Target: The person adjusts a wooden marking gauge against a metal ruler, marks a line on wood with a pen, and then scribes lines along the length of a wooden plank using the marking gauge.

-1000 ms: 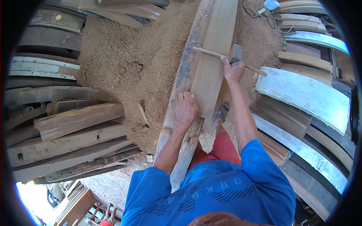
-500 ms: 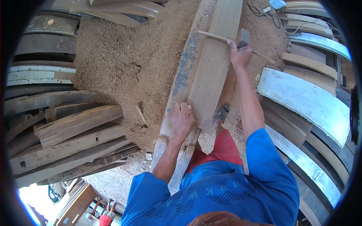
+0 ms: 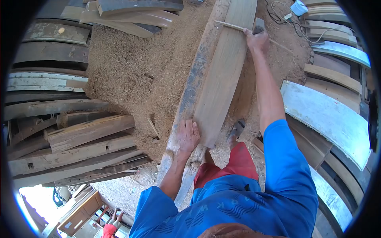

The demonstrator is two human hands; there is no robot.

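A long brown plank [image 3: 220, 85] lies lengthwise on a worn wooden bench beam [image 3: 188, 97]. Toward its far part, my right hand [image 3: 258, 41] is closed around a wooden marking gauge [image 3: 231, 25]. The gauge's thin rod crosses the plank, and its dark block [image 3: 258, 25] sticks up by the plank's right edge. At the near end, my left hand [image 3: 188, 137] lies palm down on the beam, its fingertips against the plank's left edge. Its fingers are stretched out and hold nothing.
Sawdust and shavings [image 3: 127, 67] cover the floor to the left. Stacked timbers [image 3: 91, 133] stand on that side, with curved boards [image 3: 325, 119] along the right. A cable [image 3: 295, 23] and a white-blue container [image 3: 298, 8] lie far right. Another person [image 3: 109, 230] appears lower left.
My right hand and the gauge have slid farther away along the plank, and the right arm is stretched out more. My left hand stays near the plank's near end. The view has shifted slightly.
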